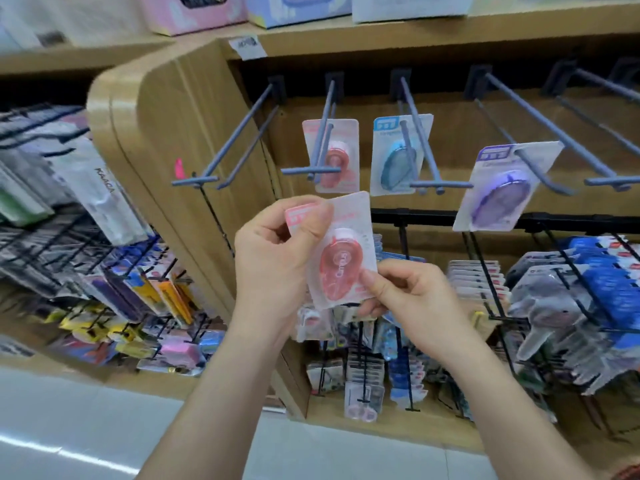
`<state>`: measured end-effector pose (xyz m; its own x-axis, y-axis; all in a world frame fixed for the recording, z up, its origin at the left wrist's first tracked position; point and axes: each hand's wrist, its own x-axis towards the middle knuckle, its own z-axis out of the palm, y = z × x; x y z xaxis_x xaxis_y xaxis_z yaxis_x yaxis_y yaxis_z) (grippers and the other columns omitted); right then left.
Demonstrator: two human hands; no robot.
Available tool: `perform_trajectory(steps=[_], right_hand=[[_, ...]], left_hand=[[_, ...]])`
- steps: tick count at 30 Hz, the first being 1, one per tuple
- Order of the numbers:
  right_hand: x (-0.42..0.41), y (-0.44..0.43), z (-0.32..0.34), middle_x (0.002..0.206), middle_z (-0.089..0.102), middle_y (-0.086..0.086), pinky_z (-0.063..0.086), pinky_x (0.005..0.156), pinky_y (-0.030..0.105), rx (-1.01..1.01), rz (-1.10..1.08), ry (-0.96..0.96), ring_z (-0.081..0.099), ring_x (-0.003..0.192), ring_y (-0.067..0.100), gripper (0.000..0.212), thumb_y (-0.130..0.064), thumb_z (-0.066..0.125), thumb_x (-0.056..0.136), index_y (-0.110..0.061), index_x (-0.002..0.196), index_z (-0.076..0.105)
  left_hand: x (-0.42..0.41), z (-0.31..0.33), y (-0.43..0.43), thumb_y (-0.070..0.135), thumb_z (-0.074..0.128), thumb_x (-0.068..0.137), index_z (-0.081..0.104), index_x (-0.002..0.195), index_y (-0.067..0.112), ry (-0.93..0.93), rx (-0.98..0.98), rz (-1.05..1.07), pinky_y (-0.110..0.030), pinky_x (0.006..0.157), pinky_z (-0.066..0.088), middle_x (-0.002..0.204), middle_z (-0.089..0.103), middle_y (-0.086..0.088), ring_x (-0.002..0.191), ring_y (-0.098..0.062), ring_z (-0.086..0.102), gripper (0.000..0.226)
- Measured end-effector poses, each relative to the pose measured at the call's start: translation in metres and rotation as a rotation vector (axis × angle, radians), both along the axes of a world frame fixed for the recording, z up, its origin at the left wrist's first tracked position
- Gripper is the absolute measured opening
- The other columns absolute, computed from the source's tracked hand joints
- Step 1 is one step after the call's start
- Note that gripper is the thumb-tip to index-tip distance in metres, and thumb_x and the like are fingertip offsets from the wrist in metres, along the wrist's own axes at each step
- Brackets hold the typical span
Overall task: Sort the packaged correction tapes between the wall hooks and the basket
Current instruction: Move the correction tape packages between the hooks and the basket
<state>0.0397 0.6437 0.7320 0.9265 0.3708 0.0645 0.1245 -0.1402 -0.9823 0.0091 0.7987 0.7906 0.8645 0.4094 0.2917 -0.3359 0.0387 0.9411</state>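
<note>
Both hands have a grip on one pink packaged correction tape (pixel 341 251). The left hand (pixel 273 258) pinches the card's top left corner, thumb across the front. The right hand (pixel 412 299) pinches the lower right edge between thumb and fingers. The pack is held in the air, face toward the camera and slightly tilted, just below the wall hooks (pixel 441 184).

It has a white card with a pink header and a clear blister over an oval coral-pink dispenser. Its hang hole is hidden under the left thumb.

This looks like the hanging step. The next move calls for raising the card and threading its hole over a hook tip, probably the hook already carrying a pink pack (pixel 330 155). Beside that hang a blue pack (pixel 398 155) and a purple pack (pixel 502 188), and the leftmost hook (pixel 236 133) is bare. No basket is in view.
</note>
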Motion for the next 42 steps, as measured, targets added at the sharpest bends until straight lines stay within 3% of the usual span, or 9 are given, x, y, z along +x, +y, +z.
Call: perform_trajectory(steps=[7,15,18,21,25,29,33,38,42], right_hand=[[0.004,0.022,0.006,0.065,0.065,0.020,0.054,0.058,0.022,0.083,-0.079,-0.021,0.073,0.063,0.016,0.026,-0.020,0.062,0.095,0.001,0.081,0.068],[-0.001,0.023,0.006,0.081,0.064,0.031,0.057,0.058,0.029,0.071,-0.090,-0.016,0.074,0.063,0.021,0.034,-0.023,0.061,0.095,0.010,0.090,0.066],[-0.002,0.024,0.007,0.072,0.059,0.027,0.056,0.058,0.029,0.062,-0.112,-0.012,0.073,0.062,0.023,0.035,-0.023,0.061,0.096,0.012,0.088,0.064],[-0.003,0.024,0.009,0.068,0.058,0.015,0.055,0.058,0.030,0.059,-0.129,-0.006,0.073,0.061,0.022,0.033,-0.022,0.061,0.096,0.010,0.088,0.065],[-0.005,0.026,0.009,0.066,0.068,0.008,0.057,0.061,0.030,0.074,-0.155,0.017,0.073,0.062,0.022,0.022,-0.022,0.061,0.096,-0.007,0.086,0.072],[-0.003,0.030,0.008,0.071,0.072,0.002,0.058,0.061,0.022,0.128,-0.226,0.071,0.073,0.067,0.016,0.013,-0.012,0.059,0.097,-0.016,0.092,0.070],[0.004,0.026,0.004,0.092,0.069,0.010,0.058,0.066,0.022,0.049,-0.329,0.034,0.070,0.074,0.008,0.019,-0.006,0.057,0.097,-0.022,0.101,0.068],[0.003,0.016,0.000,0.089,0.071,0.011,0.055,0.062,0.018,-0.023,-0.316,0.048,0.068,0.069,0.006,0.021,-0.004,0.054,0.098,-0.019,0.103,0.068],[-0.004,0.007,-0.007,0.084,0.072,0.008,0.055,0.065,0.021,-0.159,-0.278,0.049,0.070,0.074,0.013,0.023,-0.007,0.055,0.098,-0.026,0.096,0.068]], left_hand=[[0.017,0.011,0.012,0.018,0.073,0.085,0.072,0.092,0.013,-0.092,0.115,0.114,-0.022,0.065,0.052,0.072,0.069,0.011,0.071,-0.003,0.064,0.009],[0.023,0.010,0.018,0.020,0.059,0.095,0.072,0.097,0.019,0.033,-0.044,-0.057,-0.035,0.075,0.059,0.088,0.075,0.005,0.089,-0.013,0.071,0.013],[0.022,0.005,0.018,0.017,0.056,0.098,0.067,0.107,0.016,0.058,-0.028,-0.120,-0.032,0.073,0.058,0.094,0.075,0.003,0.092,-0.015,0.071,0.014],[0.008,-0.007,0.023,0.013,0.057,0.097,0.058,0.120,0.017,0.070,0.037,-0.178,-0.030,0.076,0.059,0.103,0.075,0.002,0.097,-0.015,0.072,0.023],[-0.008,-0.026,0.037,0.026,0.069,0.081,0.065,0.113,0.019,0.134,0.183,-0.273,-0.033,0.082,0.059,0.106,0.075,0.001,0.098,-0.016,0.072,0.034],[0.004,-0.031,0.039,0.022,0.074,0.084,0.070,0.102,0.024,0.157,0.228,-0.138,-0.033,0.080,0.059,0.096,0.076,0.006,0.091,-0.013,0.073,0.019],[0.038,-0.035,0.038,0.018,0.071,0.090,0.070,0.101,0.027,0.146,0.296,-0.013,-0.031,0.081,0.060,0.093,0.075,0.010,0.089,-0.009,0.071,0.014],[0.073,-0.044,0.040,0.025,0.064,0.096,0.063,0.102,0.034,0.174,0.488,0.017,-0.023,0.081,0.052,0.087,0.065,0.026,0.085,0.006,0.062,0.012],[0.069,-0.054,0.050,0.032,0.063,0.095,0.059,0.128,0.024,0.197,0.556,0.047,-0.025,0.089,0.050,0.107,0.066,0.014,0.099,-0.003,0.061,0.034]])
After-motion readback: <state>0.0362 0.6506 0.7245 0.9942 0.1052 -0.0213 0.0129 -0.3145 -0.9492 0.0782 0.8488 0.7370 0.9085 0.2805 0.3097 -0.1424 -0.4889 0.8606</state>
